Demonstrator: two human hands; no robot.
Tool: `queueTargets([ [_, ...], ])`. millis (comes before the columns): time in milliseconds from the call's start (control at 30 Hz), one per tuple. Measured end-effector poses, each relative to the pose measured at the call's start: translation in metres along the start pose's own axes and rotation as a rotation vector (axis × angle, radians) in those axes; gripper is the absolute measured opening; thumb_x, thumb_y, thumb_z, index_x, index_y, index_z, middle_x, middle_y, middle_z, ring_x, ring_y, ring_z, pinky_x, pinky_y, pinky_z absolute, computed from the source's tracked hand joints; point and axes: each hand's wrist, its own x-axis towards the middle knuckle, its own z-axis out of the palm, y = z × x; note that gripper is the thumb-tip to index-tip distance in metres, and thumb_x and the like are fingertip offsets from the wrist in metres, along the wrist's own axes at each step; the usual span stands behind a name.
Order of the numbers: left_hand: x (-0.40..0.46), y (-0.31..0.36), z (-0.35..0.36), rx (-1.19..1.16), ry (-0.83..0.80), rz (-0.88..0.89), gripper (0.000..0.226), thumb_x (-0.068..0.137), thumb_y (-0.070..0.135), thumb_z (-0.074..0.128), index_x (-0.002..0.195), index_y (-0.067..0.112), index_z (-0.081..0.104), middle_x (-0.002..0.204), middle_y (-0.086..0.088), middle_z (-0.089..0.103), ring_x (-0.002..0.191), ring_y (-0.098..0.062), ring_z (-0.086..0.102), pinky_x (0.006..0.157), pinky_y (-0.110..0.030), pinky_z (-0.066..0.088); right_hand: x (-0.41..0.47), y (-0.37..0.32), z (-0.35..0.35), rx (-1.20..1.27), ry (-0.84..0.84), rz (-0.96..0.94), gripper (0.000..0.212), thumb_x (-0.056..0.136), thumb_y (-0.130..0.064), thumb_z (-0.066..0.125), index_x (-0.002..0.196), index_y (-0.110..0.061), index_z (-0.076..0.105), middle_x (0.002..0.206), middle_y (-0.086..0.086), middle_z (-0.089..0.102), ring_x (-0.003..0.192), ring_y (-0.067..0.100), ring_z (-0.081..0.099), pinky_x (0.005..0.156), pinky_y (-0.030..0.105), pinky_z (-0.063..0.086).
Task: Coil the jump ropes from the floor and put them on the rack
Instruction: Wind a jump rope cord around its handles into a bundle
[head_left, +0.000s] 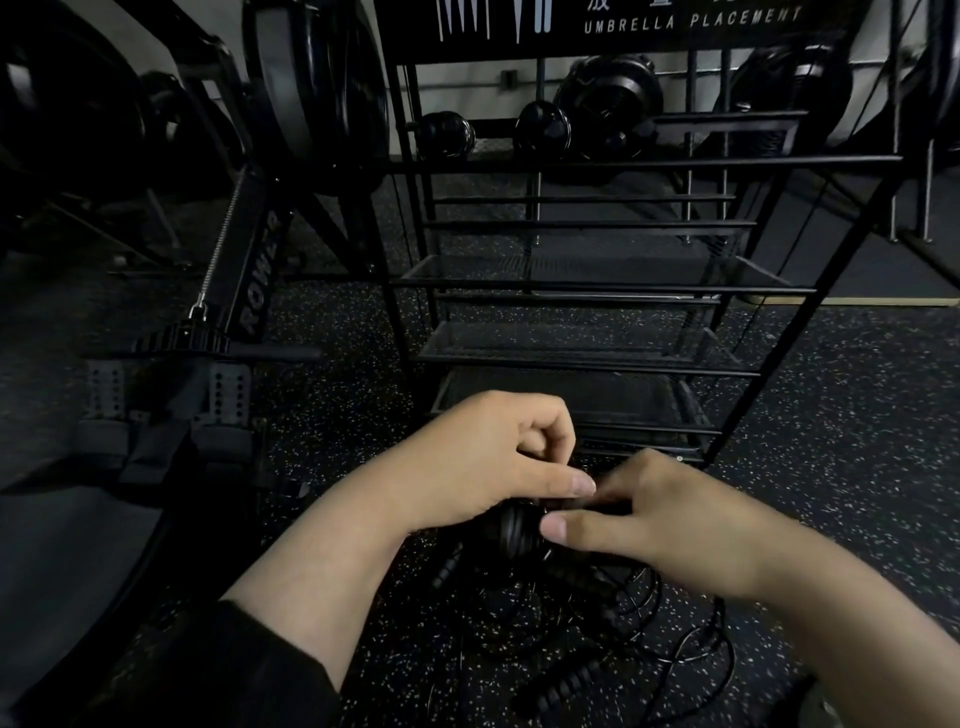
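Low in front of the rack (597, 358), both hands meet over a dark coiled bundle of jump rope (514, 530). The left hand (483, 457) curls its fingers round the bundle; the right hand (660, 525) pinches at it with thumb and fingertips, though what it pinches is lost in shadow, probably a rope strand. Thin black cords and ribbed handles (566, 686) lie tangled on the speckled rubber floor (831, 415) below, hard to separate. The rack is black wire mesh in tiers; its sign (691, 21), cut off above, reads "UMBRELLA PLACEMENT". At left, a machine rail (260, 275) reads "ROWER".
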Motion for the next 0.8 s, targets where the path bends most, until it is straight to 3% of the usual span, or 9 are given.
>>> queueTargets([
  [67, -0.001, 0.0, -0.002, -0.09, -0.022, 0.002, 0.026, 0.084, 0.029, 0.081, 0.073, 0.021, 0.059, 0.053, 0.004, 0.044, 0.051, -0.01, 0.029, 0.049, -0.024, 0.023, -0.002, -0.001, -0.003, 0.076, -0.028, -0.065, 0.031, 0.074, -0.075, 0.066, 0.081, -0.048, 0.078, 0.075, -0.012, 0.074, 0.07, 0.014, 0.066, 0.078, 0.035, 0.055],
  [100, -0.002, 0.001, -0.002, -0.131, -0.029, 0.006, 0.024, 0.083, 0.031, 0.081, 0.073, 0.021, 0.061, 0.055, 0.002, 0.046, 0.052, -0.01, 0.03, 0.05, -0.025, 0.023, -0.004, 0.0, -0.003, 0.121, -0.03, -0.101, 0.033, 0.075, -0.075, 0.068, 0.086, -0.046, 0.08, 0.087, -0.008, 0.079, 0.085, 0.021, 0.072, 0.091, 0.042, 0.056],
  [167, -0.003, 0.001, -0.002, -0.212, -0.02, 0.022, 0.021, 0.08, 0.037, 0.077, 0.075, 0.019, 0.066, 0.061, -0.004, 0.053, 0.055, -0.014, 0.04, 0.052, -0.025, 0.03, -0.005, 0.0, -0.005, 0.205, -0.018, -0.175, 0.041, 0.073, -0.071, 0.073, 0.093, -0.037, 0.083, 0.095, -0.002, 0.08, 0.096, 0.026, 0.073, 0.097, 0.044, 0.054],
  [267, 0.001, 0.001, 0.0, -0.348, 0.061, 0.005, 0.026, 0.085, 0.038, 0.073, 0.077, 0.014, 0.069, 0.074, -0.014, 0.06, 0.067, -0.021, 0.052, 0.059, -0.026, 0.041, -0.007, 0.002, -0.011, 0.364, 0.055, -0.277, 0.057, 0.065, -0.073, 0.078, 0.097, -0.026, 0.084, 0.091, 0.0, 0.08, 0.087, 0.013, 0.073, 0.083, 0.025, 0.056],
  [367, 0.002, 0.001, 0.003, -0.442, 0.161, -0.004, 0.022, 0.096, 0.009, 0.063, 0.076, 0.016, 0.066, 0.071, -0.002, 0.059, 0.062, -0.012, 0.052, 0.056, -0.023, 0.039, -0.008, 0.004, -0.016, 0.502, 0.139, -0.313, 0.064, 0.062, -0.072, 0.083, 0.094, -0.016, 0.08, 0.085, 0.004, 0.076, 0.073, 0.02, 0.07, 0.067, 0.028, 0.058],
  [433, 0.0, -0.001, 0.006, -0.399, 0.174, 0.005, 0.036, 0.096, -0.004, 0.055, 0.078, 0.024, 0.067, 0.069, 0.003, 0.056, 0.063, -0.014, 0.048, 0.057, -0.027, 0.036, -0.008, 0.004, -0.016, 0.571, 0.196, -0.296, 0.065, 0.058, -0.07, 0.086, 0.09, -0.015, 0.074, 0.08, 0.01, 0.069, 0.066, 0.018, 0.063, 0.057, 0.026, 0.054],
  [567, 0.005, 0.0, 0.014, -0.438, 0.212, -0.173, 0.029, 0.108, 0.016, 0.042, 0.083, 0.021, 0.056, 0.061, 0.007, 0.044, 0.049, -0.005, 0.031, 0.048, -0.02, 0.028, -0.006, 0.003, -0.02, 0.671, 0.421, -0.22, 0.07, 0.057, -0.073, 0.083, 0.09, -0.013, 0.071, 0.078, 0.011, 0.067, 0.063, 0.022, 0.059, 0.052, 0.027, 0.049],
  [700, 0.01, -0.001, 0.019, -0.258, 0.191, -0.222, 0.027, 0.109, 0.025, 0.044, 0.088, 0.025, 0.061, 0.056, 0.016, 0.047, 0.045, 0.0, 0.037, 0.05, -0.025, 0.03, -0.005, 0.0, -0.02, 0.591, 0.567, -0.107, 0.044, 0.069, -0.059, 0.076, 0.082, -0.018, 0.071, 0.072, -0.001, 0.068, 0.063, 0.011, 0.062, 0.058, 0.023, 0.048],
  [800, 0.014, -0.005, 0.021, 0.076, 0.152, -0.201, 0.026, 0.107, 0.029, 0.047, 0.122, 0.029, 0.068, 0.083, 0.014, 0.067, 0.07, 0.006, 0.054, 0.069, -0.016, 0.044, -0.001, 0.003, -0.017, 0.441, 0.639, -0.046, 0.046, 0.073, -0.062, 0.071, 0.087, -0.018, 0.071, 0.072, 0.006, 0.071, 0.065, 0.018, 0.061, 0.066, 0.035, 0.046],
])
